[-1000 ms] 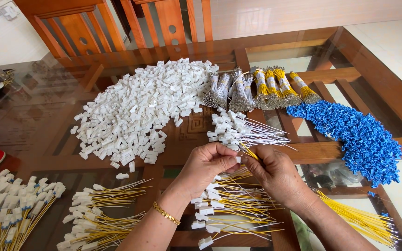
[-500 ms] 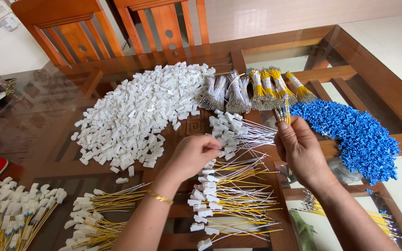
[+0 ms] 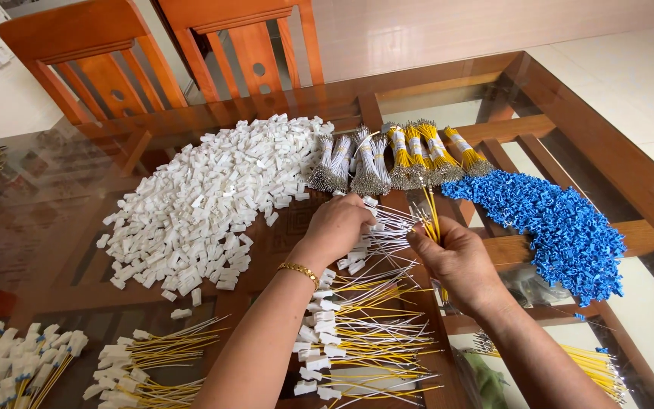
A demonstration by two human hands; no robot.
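Returning from the bundles, right hand (image 3: 459, 261) is pinching thin yellow wires (image 3: 431, 221); left hand (image 3: 340, 225), seemingly pinching, is touching white-tagged grey wires (image 3: 387, 231).

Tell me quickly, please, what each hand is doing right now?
Left hand: closed over the white-wire connectors on the glass table.
Right hand: pinching a few yellow wires upright between its fingertips.

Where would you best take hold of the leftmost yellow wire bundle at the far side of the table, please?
Probably at the taped band around the middle of the leftmost yellow wire bundle, coming from above with fingers either side. The band holds the strands tight there, whereas the near end fans out into loose bare tips. Grey bundles lie close on its left, so a narrow pinch fits best.
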